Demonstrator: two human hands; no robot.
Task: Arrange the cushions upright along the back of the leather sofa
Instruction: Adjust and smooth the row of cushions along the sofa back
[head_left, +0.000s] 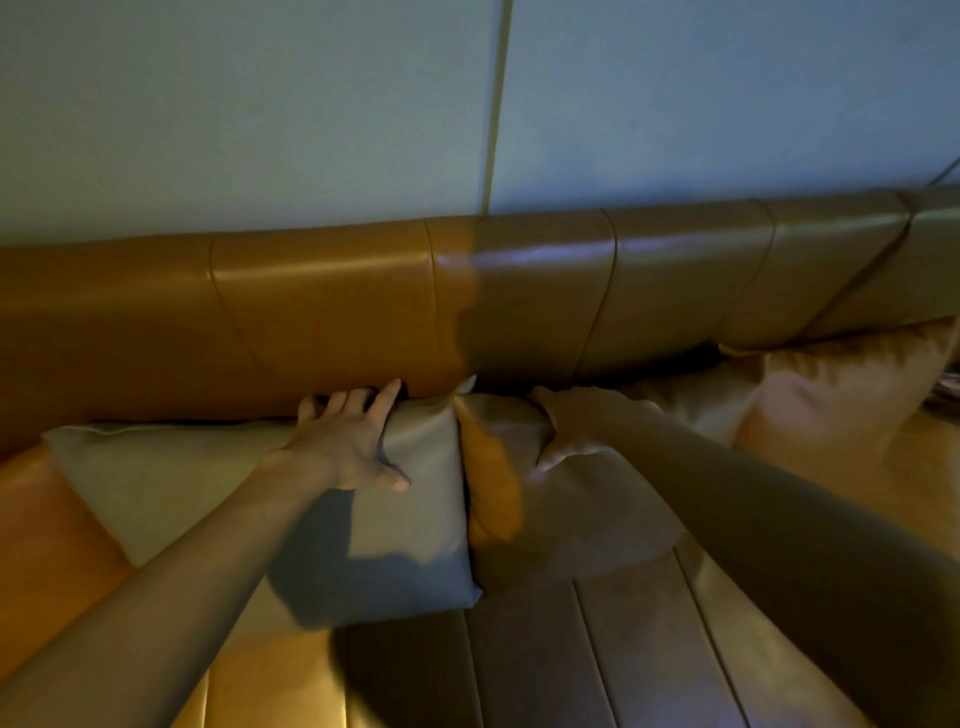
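- To seat both cushions well, press their top edges back against the sofa backrest (322, 301) and keep the sides touching.
- The left hand (345, 441) grips the grey cushion (410, 519) at its top edge, fingers over the back, thumb spread on the front.
- The right hand (576, 421) rests curled on the brown cushion (571, 514); its grasp is unclear in the shadow.
- A satin cushion (831, 395) leans further right.

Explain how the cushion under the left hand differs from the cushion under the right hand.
The grey cushion is pale and partly lit; the brown cushion is darker and mostly in shadow. The left hand grips the grey cushion's top edge; the right hand presses on the brown cushion's top. Both lean against the sofa back, touching side by side.
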